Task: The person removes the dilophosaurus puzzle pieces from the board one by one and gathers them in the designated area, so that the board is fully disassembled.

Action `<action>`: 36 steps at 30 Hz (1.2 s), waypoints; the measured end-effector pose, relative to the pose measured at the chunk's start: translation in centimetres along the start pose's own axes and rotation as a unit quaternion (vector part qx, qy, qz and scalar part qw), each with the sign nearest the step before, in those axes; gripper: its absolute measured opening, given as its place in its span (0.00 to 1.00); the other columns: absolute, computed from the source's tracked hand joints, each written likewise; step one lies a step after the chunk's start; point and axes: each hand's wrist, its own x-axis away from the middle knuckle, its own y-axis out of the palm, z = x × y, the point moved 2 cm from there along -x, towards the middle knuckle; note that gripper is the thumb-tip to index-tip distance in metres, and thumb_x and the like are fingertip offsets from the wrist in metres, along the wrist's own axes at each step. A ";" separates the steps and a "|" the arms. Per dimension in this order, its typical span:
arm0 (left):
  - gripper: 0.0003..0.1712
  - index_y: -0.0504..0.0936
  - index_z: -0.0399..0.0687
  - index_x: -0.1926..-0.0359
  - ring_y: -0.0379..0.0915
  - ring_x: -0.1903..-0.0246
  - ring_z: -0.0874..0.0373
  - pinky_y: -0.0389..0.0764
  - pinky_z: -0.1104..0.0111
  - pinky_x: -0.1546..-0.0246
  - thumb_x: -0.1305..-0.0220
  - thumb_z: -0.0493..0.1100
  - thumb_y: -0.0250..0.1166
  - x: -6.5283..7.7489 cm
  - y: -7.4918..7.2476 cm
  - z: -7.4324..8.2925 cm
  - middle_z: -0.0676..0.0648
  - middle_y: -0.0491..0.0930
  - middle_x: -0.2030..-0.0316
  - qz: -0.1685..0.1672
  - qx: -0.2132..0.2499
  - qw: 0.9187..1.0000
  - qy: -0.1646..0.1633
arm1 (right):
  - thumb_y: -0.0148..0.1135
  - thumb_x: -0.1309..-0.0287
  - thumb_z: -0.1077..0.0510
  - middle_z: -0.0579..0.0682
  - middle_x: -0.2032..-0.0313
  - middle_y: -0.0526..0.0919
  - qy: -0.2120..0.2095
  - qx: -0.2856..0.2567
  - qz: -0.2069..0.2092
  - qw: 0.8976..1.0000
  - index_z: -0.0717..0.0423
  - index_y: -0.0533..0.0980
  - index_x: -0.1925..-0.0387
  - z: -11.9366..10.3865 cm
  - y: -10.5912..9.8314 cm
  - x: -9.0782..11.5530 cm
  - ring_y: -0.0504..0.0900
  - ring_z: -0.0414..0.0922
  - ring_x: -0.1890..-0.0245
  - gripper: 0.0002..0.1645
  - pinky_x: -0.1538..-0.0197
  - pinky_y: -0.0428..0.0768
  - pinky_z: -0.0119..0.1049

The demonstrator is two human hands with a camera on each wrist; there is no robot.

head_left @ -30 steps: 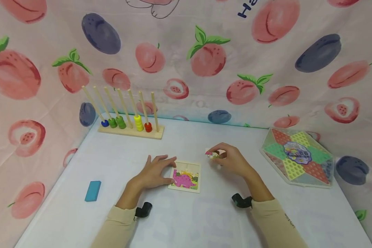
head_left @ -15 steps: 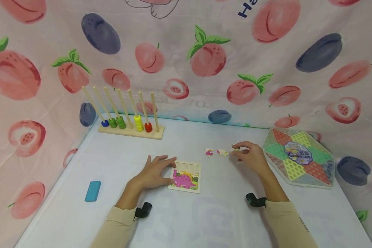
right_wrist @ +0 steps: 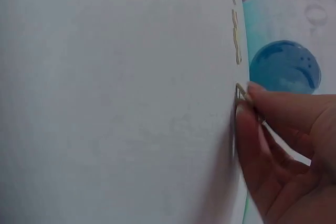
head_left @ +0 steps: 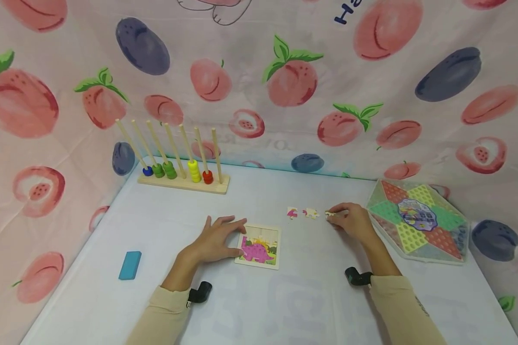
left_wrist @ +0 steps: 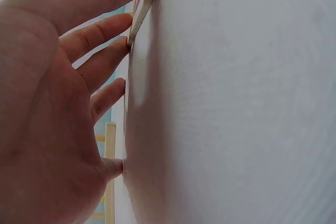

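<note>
My left hand [head_left: 213, 242] spreads its fingers along the left side of a small wooden puzzle board [head_left: 261, 232], thumb and index finger on its frame. A pink dinosaur picture [head_left: 257, 252] fills the lower part; bare wood shows along the top. In the left wrist view, straight fingers rest at the board's edge [left_wrist: 139, 20]. My right hand [head_left: 355, 222] pinches a small puzzle piece [right_wrist: 240, 92] between thumb and fingers, tilted close over the table. To its left lie two puzzle pieces, one pink [head_left: 292, 212] and one mostly pale yellow [head_left: 311, 213].
A wooden bead counter [head_left: 183, 184] with upright pegs stands at the back left. The blue block [head_left: 130, 265] lies at the left. A hexagonal Chinese checkers box [head_left: 417, 220] sits at the right. Behind the white table hangs a fruit-print cloth [head_left: 285, 124].
My right hand has moved right from over the two loose pieces, uncovering them, and has come slightly lower with a piece between its fingers. My left hand stays on the board.
</note>
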 end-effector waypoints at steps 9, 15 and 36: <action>0.41 0.71 0.53 0.28 0.53 0.21 0.45 0.33 0.28 0.25 0.42 0.51 0.75 0.1 -0.1 0.1 0.55 0.81 0.38 -0.003 0.001 1.000 0.001 | 0.70 0.40 0.52 0.62 0.51 0.87 0.032 0.046 0.006 0.998 0.57 0.86 0.53 -0.9 -0.1 -0.4 0.81 0.49 0.61 0.17 0.66 0.77 0.31; 0.44 0.70 0.52 0.27 0.53 0.21 0.45 0.33 0.28 0.25 0.44 0.49 0.76 0.3 -0.4 0.1 0.55 0.80 0.37 -0.013 0.001 1.000 0.004 | 0.70 0.40 0.51 0.62 0.50 0.87 0.052 0.041 -0.005 0.998 0.58 0.86 0.54 -1.3 -0.2 -0.5 0.83 0.52 0.58 0.18 0.63 0.79 0.34; 0.49 0.69 0.56 0.26 0.51 0.20 0.46 0.32 0.31 0.23 0.48 0.54 0.79 0.2 -0.8 -0.5 0.56 0.78 0.35 -0.037 0.008 0.999 0.016 | 0.70 0.38 0.54 0.56 0.61 0.86 0.016 0.075 -0.013 0.997 0.58 0.83 0.59 -1.3 0.2 -0.4 0.81 0.49 0.62 0.12 0.64 0.74 0.32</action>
